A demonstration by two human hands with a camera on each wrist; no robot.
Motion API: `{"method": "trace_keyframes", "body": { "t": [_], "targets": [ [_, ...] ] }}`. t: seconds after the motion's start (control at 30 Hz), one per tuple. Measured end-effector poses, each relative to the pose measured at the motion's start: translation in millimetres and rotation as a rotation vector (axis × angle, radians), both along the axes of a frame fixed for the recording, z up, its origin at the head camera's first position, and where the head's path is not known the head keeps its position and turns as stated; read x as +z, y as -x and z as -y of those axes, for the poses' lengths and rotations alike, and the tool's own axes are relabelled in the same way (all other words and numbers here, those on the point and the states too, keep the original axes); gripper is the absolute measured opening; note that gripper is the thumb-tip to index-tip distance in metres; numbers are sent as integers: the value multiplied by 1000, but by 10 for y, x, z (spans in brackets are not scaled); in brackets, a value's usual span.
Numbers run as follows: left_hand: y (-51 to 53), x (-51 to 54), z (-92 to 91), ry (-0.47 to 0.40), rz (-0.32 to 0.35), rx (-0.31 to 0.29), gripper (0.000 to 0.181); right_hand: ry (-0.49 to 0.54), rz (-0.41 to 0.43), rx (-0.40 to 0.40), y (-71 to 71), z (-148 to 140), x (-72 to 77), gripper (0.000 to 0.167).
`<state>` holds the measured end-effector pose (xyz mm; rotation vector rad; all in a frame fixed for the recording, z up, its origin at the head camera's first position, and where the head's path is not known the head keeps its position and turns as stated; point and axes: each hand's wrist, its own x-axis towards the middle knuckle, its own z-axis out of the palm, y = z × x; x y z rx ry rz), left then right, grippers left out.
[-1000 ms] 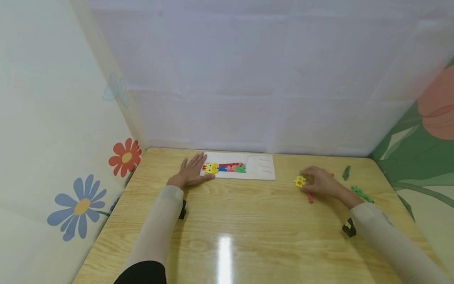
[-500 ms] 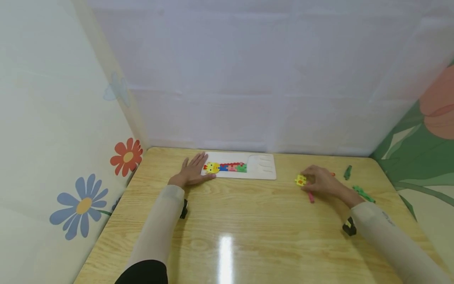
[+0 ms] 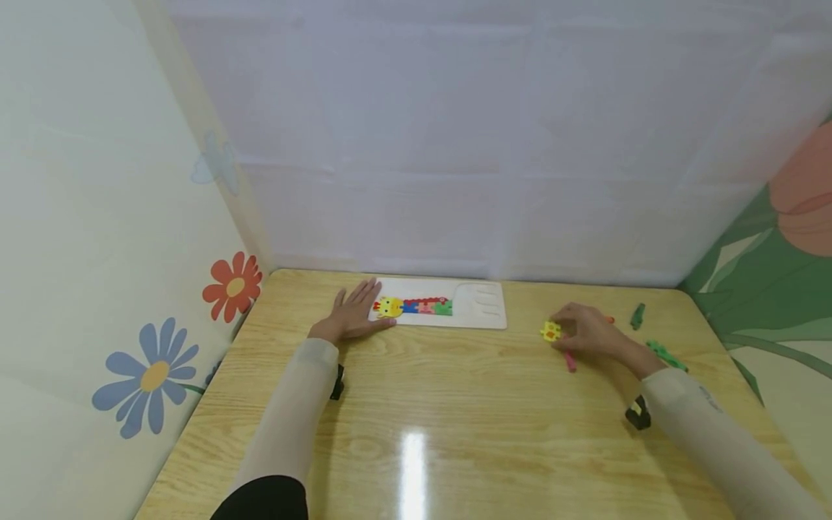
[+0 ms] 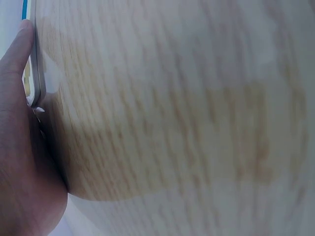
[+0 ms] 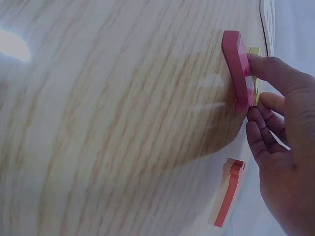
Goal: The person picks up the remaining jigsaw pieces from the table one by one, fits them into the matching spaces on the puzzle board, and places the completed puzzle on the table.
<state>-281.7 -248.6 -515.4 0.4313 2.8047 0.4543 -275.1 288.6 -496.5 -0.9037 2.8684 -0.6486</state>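
A white puzzle board [image 3: 477, 318] lies near the table's back edge, with a yellow giraffe head [image 3: 388, 307] and blue, pink, red and green neck pieces in it; its right part shows bare outlines. My left hand [image 3: 351, 315] rests with spread fingers on the board's left end; in the left wrist view, that hand [image 4: 22, 142] lies along the board's edge. My right hand [image 3: 585, 332] pinches a yellow piece [image 3: 550, 331] between thumb and fingers, low over the table. A pink piece [image 5: 237, 71] lies beside the fingertips, partly covering the yellow piece in the right wrist view.
Right of my right hand lie a dark green piece [image 3: 638, 316] and brighter green ones [image 3: 666, 355]. An orange-red piece [image 5: 229, 192] lies close to the right hand. White cloth [image 3: 390, 144] hangs behind the wooden table [image 3: 481, 404].
The yellow piece has tilted slightly in my right hand's fingers. My left hand stays in place on the board.
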Motion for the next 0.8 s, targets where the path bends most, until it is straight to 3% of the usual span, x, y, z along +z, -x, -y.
{"method": "trace_keyframes", "body": {
  "t": [0.27, 0.5, 0.8],
  "targets": [
    [-1, -38, 13, 2, 0, -1, 120, 19, 10, -13, 22, 4, -38, 48],
    [48, -101, 27, 8, -10, 1, 114, 35, 4, -15, 22, -3, -51, 48],
    [64, -102, 32, 15, -6, 5, 117, 31, 24, -42, 28, 27, -24, 49]
  ]
}}
